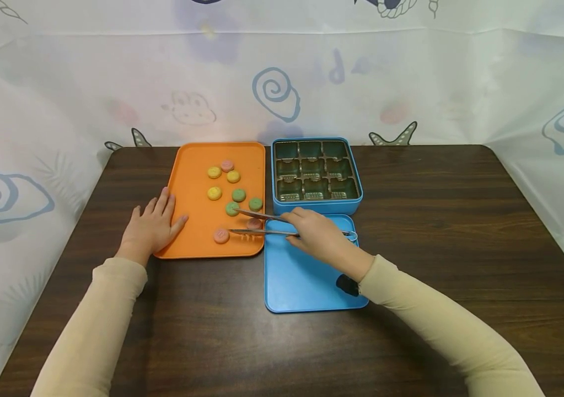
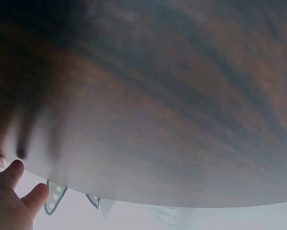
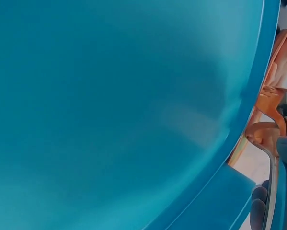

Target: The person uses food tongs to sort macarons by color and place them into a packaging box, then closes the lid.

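My right hand [image 1: 318, 234] grips metal tongs [image 1: 274, 232], which show a fork end and a spoon end in the right wrist view. The tongs' ends stand apart over the orange tray [image 1: 197, 220]; one overlaps a green round cookie [image 1: 232, 208], the other lies beside a pink cookie [image 1: 221, 236]. Another pink cookie [image 1: 254, 223] sits between the tongs' arms. Yellow cookies [image 1: 214, 193] and further green and pink ones lie farther up the tray. With fingers spread, my left hand [image 1: 150, 229] rests on the tray's left edge.
Right of the tray stands a blue box [image 1: 316, 207] with an insert [image 1: 313, 168] of several bare compartments. In front of it lies a blue lid [image 1: 306, 281], under my right hand. All stand on a dark wooden table [image 1: 212, 331], before a patterned white cloth [image 1: 336, 99].
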`<action>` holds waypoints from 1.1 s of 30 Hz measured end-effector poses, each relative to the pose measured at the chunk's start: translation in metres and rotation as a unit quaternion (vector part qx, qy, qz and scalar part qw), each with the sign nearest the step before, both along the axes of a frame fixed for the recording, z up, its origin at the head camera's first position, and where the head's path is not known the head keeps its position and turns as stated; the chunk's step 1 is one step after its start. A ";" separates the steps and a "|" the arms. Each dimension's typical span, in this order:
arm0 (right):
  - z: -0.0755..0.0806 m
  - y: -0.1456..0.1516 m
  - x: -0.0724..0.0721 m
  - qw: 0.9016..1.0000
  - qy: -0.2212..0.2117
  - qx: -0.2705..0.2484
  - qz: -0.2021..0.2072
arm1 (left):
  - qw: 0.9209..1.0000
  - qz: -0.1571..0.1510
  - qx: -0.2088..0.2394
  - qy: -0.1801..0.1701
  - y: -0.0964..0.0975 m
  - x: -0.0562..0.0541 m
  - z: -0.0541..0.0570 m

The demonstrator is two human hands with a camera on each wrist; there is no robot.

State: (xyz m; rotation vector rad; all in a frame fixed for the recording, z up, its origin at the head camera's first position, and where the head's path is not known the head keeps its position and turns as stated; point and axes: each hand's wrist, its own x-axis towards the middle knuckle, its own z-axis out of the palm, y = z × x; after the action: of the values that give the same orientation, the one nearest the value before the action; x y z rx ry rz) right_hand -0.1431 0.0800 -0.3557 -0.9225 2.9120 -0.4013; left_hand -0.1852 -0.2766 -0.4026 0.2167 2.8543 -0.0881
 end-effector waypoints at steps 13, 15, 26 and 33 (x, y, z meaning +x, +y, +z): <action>-0.006 -0.003 -0.004 1.000 0.000 -0.026 -0.009 | 1.000 0.001 -0.001 0.005 -0.001 0.001 0.000; -0.006 -0.003 -0.004 0.999 0.003 -0.031 -0.010 | 1.000 0.000 -0.002 0.007 -0.001 0.001 -0.001; -0.008 0.000 -0.002 0.998 0.019 -0.061 -0.006 | 1.000 0.002 -0.003 -0.001 0.001 0.000 0.000; -0.006 0.003 -0.001 0.997 0.033 -0.064 -0.005 | 1.000 0.003 0.003 -0.008 0.000 -0.001 0.000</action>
State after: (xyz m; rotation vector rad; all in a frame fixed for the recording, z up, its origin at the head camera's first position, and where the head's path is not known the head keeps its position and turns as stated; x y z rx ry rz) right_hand -0.1443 0.0826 -0.3622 -0.9541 2.9817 -0.5740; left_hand -0.1858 -0.2765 -0.4023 0.2090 2.8391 -0.0749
